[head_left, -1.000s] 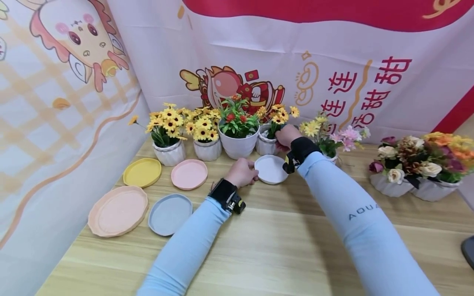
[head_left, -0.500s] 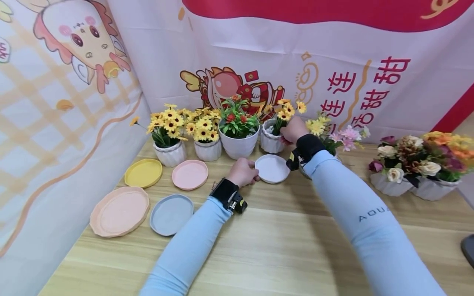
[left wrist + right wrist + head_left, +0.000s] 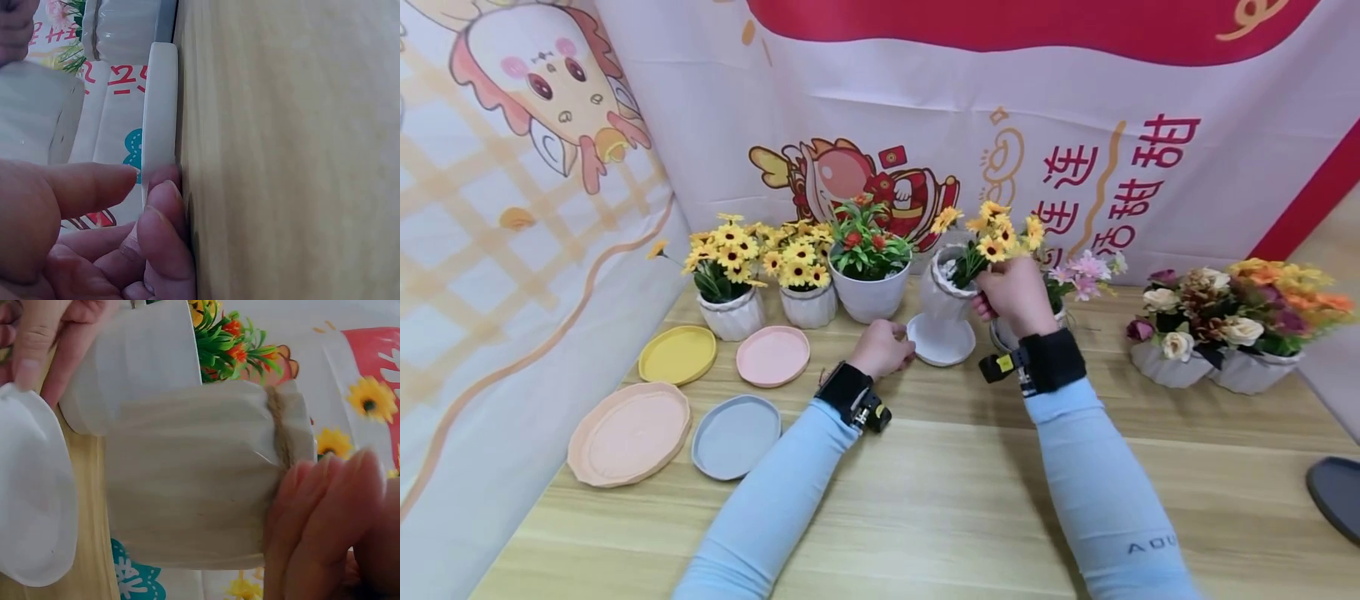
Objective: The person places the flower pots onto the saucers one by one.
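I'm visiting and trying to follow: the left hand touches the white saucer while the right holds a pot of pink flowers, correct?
Not pink: the head view shows yellow flowers in the pot the right hand holds. The rest is right.

The head view looks down and forward over the tabletop [image 3: 940,500]. Both wrist views look close, tipped sideways, sharing the dish [image 3: 942,343].

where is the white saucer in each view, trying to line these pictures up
Head: the white saucer is a little right of and below centre.
Left wrist: the white saucer shows edge-on, a tall narrow strip left of centre.
Right wrist: the white saucer is at the left edge, partly cut off.
Shared landmark: the left hand, at the saucer's rim in all three.
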Tool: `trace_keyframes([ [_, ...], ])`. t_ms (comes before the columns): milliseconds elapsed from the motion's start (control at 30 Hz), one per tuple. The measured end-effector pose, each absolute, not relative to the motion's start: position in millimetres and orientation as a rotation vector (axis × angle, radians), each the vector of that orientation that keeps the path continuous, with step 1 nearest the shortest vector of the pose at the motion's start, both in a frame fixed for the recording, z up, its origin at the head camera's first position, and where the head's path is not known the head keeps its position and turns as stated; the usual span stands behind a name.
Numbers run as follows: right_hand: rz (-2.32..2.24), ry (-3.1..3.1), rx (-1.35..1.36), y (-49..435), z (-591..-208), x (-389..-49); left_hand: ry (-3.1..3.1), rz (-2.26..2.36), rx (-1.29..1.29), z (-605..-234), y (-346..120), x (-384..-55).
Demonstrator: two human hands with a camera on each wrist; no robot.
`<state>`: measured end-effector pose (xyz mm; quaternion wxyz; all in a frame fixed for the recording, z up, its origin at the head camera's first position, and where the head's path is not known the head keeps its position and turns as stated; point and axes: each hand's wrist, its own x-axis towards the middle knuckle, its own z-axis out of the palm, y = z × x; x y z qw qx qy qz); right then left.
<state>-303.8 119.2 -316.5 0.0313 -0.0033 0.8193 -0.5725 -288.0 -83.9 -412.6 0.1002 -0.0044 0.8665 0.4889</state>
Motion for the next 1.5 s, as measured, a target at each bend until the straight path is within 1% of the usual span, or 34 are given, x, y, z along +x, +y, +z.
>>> trace_keyframes([
  [200, -1.638, 2.535, -0.11, 124.3, -325.5, -292.3, 2.579, 1.422, 0.012, -412.6, -83.0, -287.4],
  [600, -1.517, 2.583, -0.185, 118.3, -343.9, -303.8, 2.558, 1.435, 0.024, -408.3, -82.4, -285.9],
  [867, -1.495, 2.567, -0.157, 115.7, -354.6, -309.9, 2.561, 1.431, 0.011, -408.8, -82.3, -286.3],
  [1133, -1.46, 2.58, -0.155, 116.7, -356.8, -314.9, 2.571, 1.394, 0.025, -406.4, -81.3, -286.9],
  [1500, -1.477, 2.604, -0.04, 122.7, -360.8, -318.5, 2.622, 1.318, 0.188, -408.0, -81.5, -286.9],
])
